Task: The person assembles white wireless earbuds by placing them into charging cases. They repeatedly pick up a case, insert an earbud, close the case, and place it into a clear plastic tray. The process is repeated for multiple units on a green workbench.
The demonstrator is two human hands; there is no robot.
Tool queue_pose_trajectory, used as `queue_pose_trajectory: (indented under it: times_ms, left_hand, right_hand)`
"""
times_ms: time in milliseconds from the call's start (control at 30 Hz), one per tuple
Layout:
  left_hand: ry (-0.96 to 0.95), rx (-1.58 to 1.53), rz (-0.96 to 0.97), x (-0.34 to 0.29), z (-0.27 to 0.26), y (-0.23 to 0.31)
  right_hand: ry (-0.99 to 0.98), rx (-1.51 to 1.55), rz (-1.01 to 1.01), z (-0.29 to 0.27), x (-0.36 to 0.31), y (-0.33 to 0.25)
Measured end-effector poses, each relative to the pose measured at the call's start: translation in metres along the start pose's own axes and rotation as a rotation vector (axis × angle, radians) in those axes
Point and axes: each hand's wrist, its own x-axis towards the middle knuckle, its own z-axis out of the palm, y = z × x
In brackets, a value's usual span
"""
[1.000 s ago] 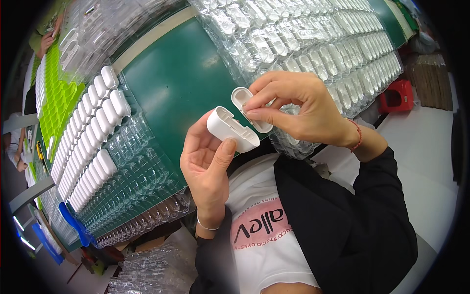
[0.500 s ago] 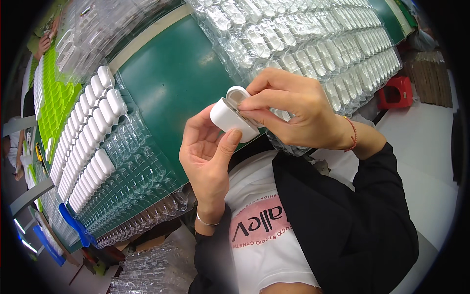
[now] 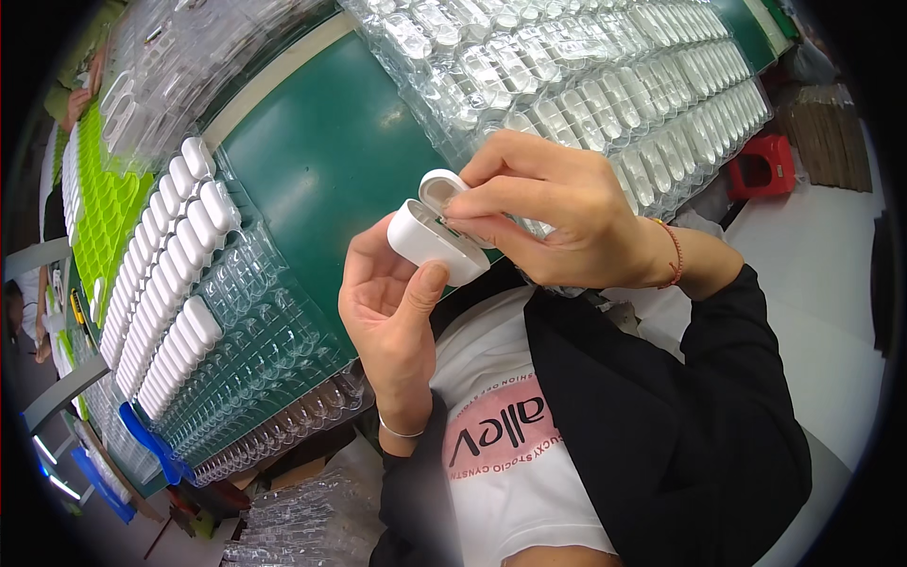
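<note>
While left hand (image 3: 389, 317) clamps white case (image 3: 427, 244), palm upward, right grip (image 3: 565, 213) pinches lid (image 3: 437, 188), fingers pointing left.

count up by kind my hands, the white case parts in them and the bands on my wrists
Hands: 2 (left hand, right hand)
Case parts: 2 (white case body, white lid)
Wrist bands: 2 (reddish band, silvery band)
Total: 6

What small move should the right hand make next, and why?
Perhaps the right hand should gently seat the rounded white plastic lid against the hollow white plastic case: that hand holds the lid tilted at the case's opening, while the left hand grips the case.
</note>
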Motion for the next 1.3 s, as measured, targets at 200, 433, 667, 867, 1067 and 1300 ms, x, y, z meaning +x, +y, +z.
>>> queue_pose_trajectory:
  times_ms: [200, 433, 667, 867, 1067, 1300]
  left_hand:
    - [0.01, 0.022, 0.034, -0.003, 0.002, 0.001]
    - [0.103, 0.072, 0.159, -0.002, 0.009, -0.009]
    - [-0.006, 0.057, 0.31, 0.003, 0.002, -0.023]
    - [-0.072, -0.12, 0.145, -0.001, -0.005, -0.022]
    - [-0.039, -0.08, 0.181, 0.005, -0.007, -0.022]
    - [0.22, -0.186, 0.243, 0.017, 0.004, -0.005]
  right_hand:
    - [0.005, -0.054, -0.045, 0.003, -0.003, -0.002]
    - [-0.022, -0.121, -0.078, 0.005, -0.004, -0.002]
    - [0.02, -0.116, -0.068, 0.005, -0.005, -0.002]
    - [-0.05, 0.077, 0.054, -0.002, -0.002, -0.005]
    - [-0.123, 0.059, -0.024, -0.008, 0.017, 0.007]
    - [-0.214, 0.205, -0.147, 0.004, 0.049, 0.001]
